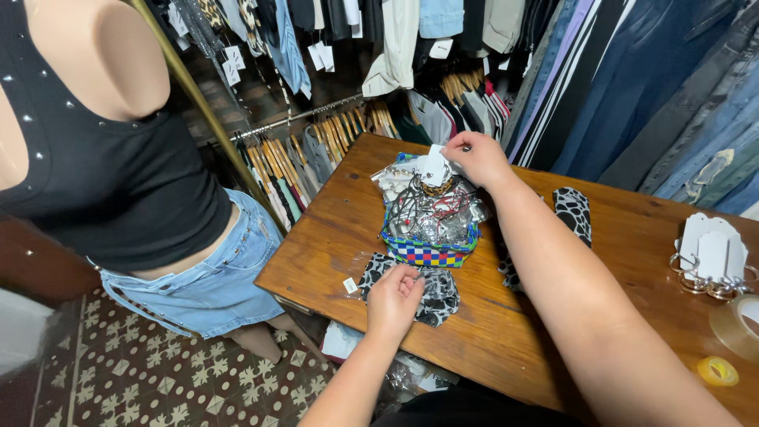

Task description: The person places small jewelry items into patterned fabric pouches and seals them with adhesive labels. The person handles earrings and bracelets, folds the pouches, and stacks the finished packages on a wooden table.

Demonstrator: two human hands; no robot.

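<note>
Reaching across the wooden worktop [332,237], the right hand [477,158] pinches a small white paper tag [434,164] between thumb and fingertips, directly above a checkered basket [427,253] — a woven one in blue, green, yellow and red squares, heaped with tangled jewellery and small clear bags. The tag sits at the far end of that heap, touching or just over it; which one cannot be told.

The left hand [393,300] lies nearer the person, fingers curled down onto a black-and-white patterned cloth piece [439,294] that rests flat on the worktop just in front of the basket. Whether the fingers grip the cloth or only press it cannot be told. A tiny white label [350,285] lies beside the cloth's left edge.

A second patterned cloth piece [573,212] lies past the right forearm, partly hidden by it. At the worktop's right end sit a bunch of white card tags on metal rings [711,257], a roll of clear tape [737,326] and a smaller yellow tape roll [718,371].

To the left stands a mannequin [118,182] in a black studded top and a denim skirt — behind it, clothes on rails [332,142] with wooden hangers.
</note>
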